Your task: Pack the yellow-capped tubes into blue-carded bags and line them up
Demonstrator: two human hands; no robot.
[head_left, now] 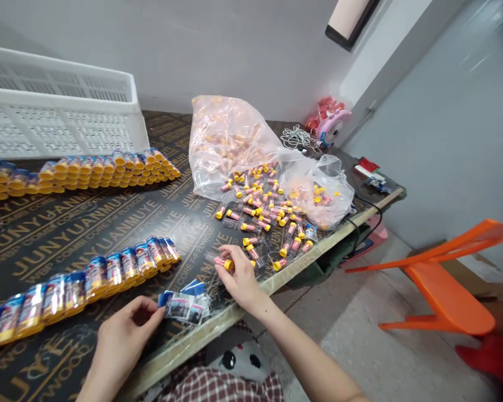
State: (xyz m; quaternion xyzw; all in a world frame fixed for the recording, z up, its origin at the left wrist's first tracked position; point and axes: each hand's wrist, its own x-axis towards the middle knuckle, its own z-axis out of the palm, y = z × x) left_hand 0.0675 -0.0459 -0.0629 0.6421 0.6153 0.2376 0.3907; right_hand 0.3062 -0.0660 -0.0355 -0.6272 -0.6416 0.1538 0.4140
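My left hand (123, 335) pinches the blue end of a small printed label (178, 304) at the table's front edge. More clear and blue labels (195, 288) lie loosely under and behind it. To the right, the fingertips of my right hand (241, 276) close on a small clear tube (222, 262) with a yellow cap and pink contents. Beyond that hand, many similar yellow-capped tubes (270, 209) are scattered, spilling from a large clear plastic bag (235, 139). Left of my hands runs a curved row of blue-wrapped tubes (113, 269) with yellow ends.
Stacked blue-and-yellow tubes (100, 170) line the back, before a white plastic crate (62, 123). A white cord (299, 138) and pink fan (334, 129) sit at the far right corner. Beside the dark printed table (151, 223) stands an orange chair (448, 296).
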